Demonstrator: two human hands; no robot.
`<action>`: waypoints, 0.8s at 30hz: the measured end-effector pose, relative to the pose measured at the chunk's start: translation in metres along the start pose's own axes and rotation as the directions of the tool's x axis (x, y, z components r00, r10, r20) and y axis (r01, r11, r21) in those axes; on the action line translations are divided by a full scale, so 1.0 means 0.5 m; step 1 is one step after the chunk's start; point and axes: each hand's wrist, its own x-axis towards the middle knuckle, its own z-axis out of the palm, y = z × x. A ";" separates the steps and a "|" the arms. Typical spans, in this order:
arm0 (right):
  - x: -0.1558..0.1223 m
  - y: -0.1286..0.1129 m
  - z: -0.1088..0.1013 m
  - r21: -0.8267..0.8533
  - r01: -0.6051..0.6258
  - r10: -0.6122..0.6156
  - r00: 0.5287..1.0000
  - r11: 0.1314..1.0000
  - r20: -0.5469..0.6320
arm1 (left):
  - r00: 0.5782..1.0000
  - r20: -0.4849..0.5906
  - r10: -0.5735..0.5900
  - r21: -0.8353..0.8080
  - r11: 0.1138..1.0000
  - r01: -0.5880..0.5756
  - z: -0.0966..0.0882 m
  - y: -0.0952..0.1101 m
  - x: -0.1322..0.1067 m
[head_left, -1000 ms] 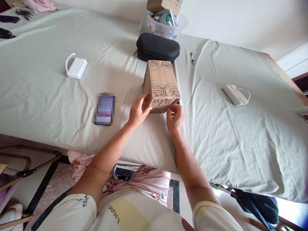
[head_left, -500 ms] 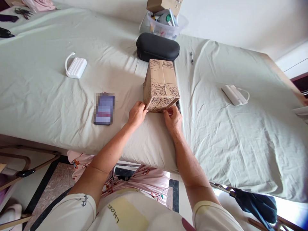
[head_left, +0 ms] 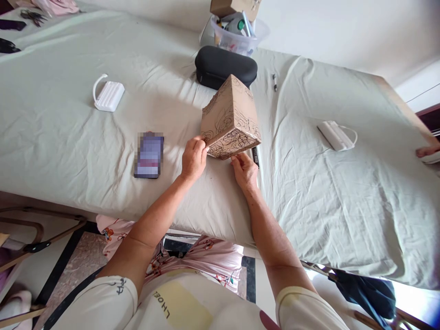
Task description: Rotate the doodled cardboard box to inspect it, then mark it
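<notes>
A brown cardboard box covered in dark scribbled lines is tilted up on one edge over the cloth-covered table. My left hand pinches its near left corner between thumb and fingers. At the lower near edge, my right hand is closed on the cardboard, thumb and forefinger together. Just right of the box, partly covered by it, lies a black marker. A black zip case rests right behind the box.
Left of my hands lie a phone and a white power bank. Another white power bank and a pen are to the right. A clear tub of items stands at the back. Another person's hand shows at the right edge.
The box has rolled about its length, so a corner edge now faces up. My hands have shifted slightly with it, more of the marker shows, and the other person's hand has come into view.
</notes>
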 end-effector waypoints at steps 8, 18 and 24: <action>0.001 -0.003 -0.001 0.009 -0.040 0.039 0.999 0.999 0.004 | 0.982 -0.159 0.100 0.072 0.993 -0.090 -0.013 0.011 0.015; 0.014 0.050 -0.004 0.160 0.029 0.020 0.954 0.987 -0.300 | 0.949 -0.228 0.218 0.113 0.974 -0.197 -0.031 0.005 0.025; 0.001 0.027 -0.009 0.151 0.082 -0.010 0.905 0.985 -0.425 | 0.945 -0.180 0.273 0.085 0.961 -0.262 -0.021 0.020 0.020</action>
